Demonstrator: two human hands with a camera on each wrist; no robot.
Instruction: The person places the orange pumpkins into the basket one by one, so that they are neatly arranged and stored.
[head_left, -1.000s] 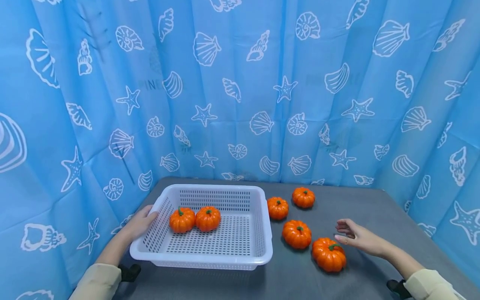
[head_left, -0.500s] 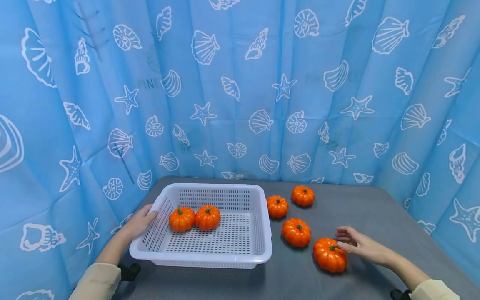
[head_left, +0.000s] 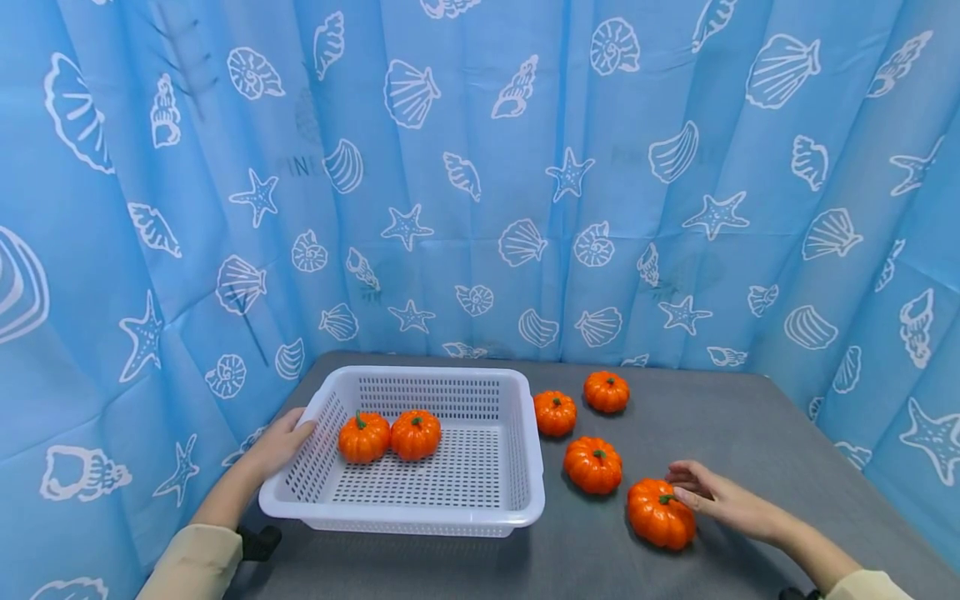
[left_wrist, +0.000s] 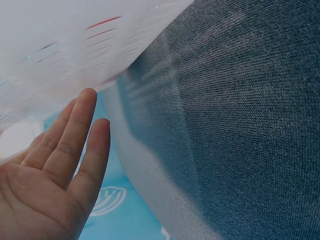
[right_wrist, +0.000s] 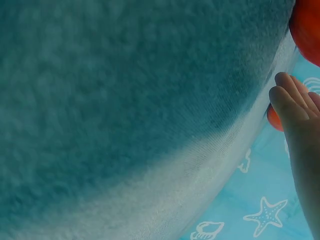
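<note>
A white perforated plastic basket (head_left: 402,517) stands on the left of the table with two small orange pumpkins (head_left: 364,439) in it, side by side. My left hand (head_left: 277,447) holds its left rim, thumb over the edge. From the left wrist view, the other fingers (left_wrist: 75,135) extend straight along the outer wall. On the right, my right hand (head_left: 723,500) is beside the nearest loose pumpkin (head_left: 660,518), thumb close to its green stem and loosely bent fingers at its far side. Part of that pumpkin (right_wrist: 309,31) shows in the right wrist view, above the fingertips (right_wrist: 282,80).
Three more pumpkins lie between basket and right hand: a front one (head_left: 593,467), one by the basket wall (head_left: 555,414) and a rear one (head_left: 607,392). The grey table (head_left: 720,417) ends at a blue shell-patterned curtain (head_left: 480,208) behind and on both sides.
My right hand has moved slightly down and closer around the nearest pumpkin, which has shifted a little right and toward me. The left hand and basket stay in place.
</note>
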